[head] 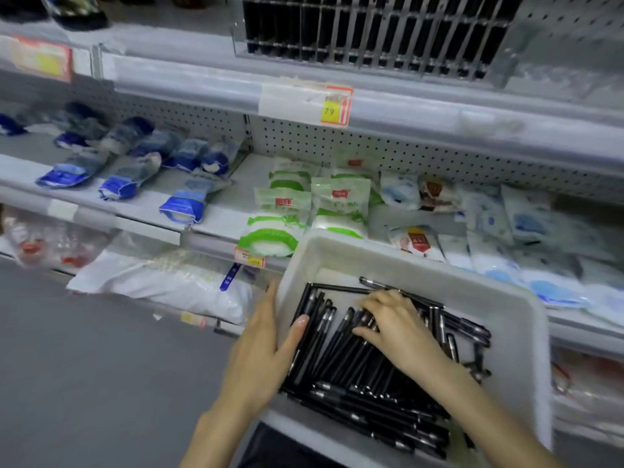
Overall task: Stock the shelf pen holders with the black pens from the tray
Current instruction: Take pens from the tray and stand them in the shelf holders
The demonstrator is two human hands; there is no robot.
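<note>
While your left hand (260,352) grips the left wall of the white tray (506,319), thumb inside, fingers outside, your right hand (395,324) curls its fingers round a few black pens (341,363) heaped inside that tray. The pen holders (371,32) stand well above the tray.

Grey shelf (241,194) carries blue packets (182,206), green packets (280,214), pale packets (526,224).

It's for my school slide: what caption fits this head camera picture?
Right hand reaches into black pens in a white tray, left hand holding its rim, pen holders above.
</note>
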